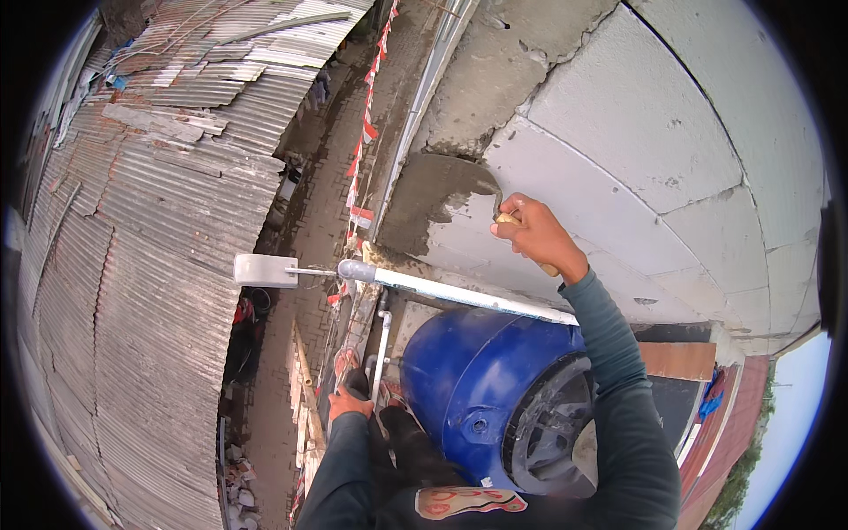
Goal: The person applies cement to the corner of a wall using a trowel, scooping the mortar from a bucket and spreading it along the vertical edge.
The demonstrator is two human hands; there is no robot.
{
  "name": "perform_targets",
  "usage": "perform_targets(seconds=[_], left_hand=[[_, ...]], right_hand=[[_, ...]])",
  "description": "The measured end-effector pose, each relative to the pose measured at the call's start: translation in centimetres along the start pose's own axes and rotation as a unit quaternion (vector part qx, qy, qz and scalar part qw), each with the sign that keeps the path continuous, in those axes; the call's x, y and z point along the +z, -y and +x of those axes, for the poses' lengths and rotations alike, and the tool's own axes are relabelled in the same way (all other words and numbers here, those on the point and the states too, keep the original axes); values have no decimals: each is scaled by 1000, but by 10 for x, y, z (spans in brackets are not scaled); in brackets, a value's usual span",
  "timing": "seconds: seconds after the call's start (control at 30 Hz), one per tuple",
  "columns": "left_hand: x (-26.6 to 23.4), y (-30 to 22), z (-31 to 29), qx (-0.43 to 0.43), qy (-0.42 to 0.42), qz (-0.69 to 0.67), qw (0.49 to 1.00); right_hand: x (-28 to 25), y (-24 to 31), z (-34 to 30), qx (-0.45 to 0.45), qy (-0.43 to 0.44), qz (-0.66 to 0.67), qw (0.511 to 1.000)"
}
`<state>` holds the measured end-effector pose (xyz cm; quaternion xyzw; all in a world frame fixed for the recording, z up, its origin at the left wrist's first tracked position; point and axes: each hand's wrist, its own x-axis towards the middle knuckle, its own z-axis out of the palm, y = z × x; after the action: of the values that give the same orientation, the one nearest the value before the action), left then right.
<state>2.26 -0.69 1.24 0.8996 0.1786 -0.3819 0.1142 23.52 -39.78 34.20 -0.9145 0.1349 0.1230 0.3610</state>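
My right hand is closed around the wooden handle of a trowel, pressed to a wall of large pale grey blocks. Right beside the hand, a patch of wet dark grey mortar is spread over the blocks. My left hand is lower down, gripping a dark upright bar of the scaffold or ladder. Both arms wear dark teal long sleeves.
A blue plastic bucket with mortar-stained inside hangs just below my right arm. A white metal pipe runs across under the wall. Corrugated metal roofs lie far below on the left, with a narrow brick-paved alley and red-white tape.
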Motion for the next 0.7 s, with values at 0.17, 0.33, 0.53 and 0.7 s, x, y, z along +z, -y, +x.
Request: perform_targets(seconds=[0.17, 0.33, 0.53, 0.7], left_hand=[[13, 10, 4, 16, -4, 2, 1000], [-4, 3, -7, -3, 1, 14, 1000], [7, 1, -1, 15, -36, 23, 999], [6, 4, 1, -2, -52, 34, 998]], right_hand=[[-20, 11, -27, 14, -30, 74, 997], [-8, -13, -48, -85, -51, 9, 995], [105, -106, 47, -90, 97, -222, 966], [184, -128, 111, -53, 114, -259, 958]])
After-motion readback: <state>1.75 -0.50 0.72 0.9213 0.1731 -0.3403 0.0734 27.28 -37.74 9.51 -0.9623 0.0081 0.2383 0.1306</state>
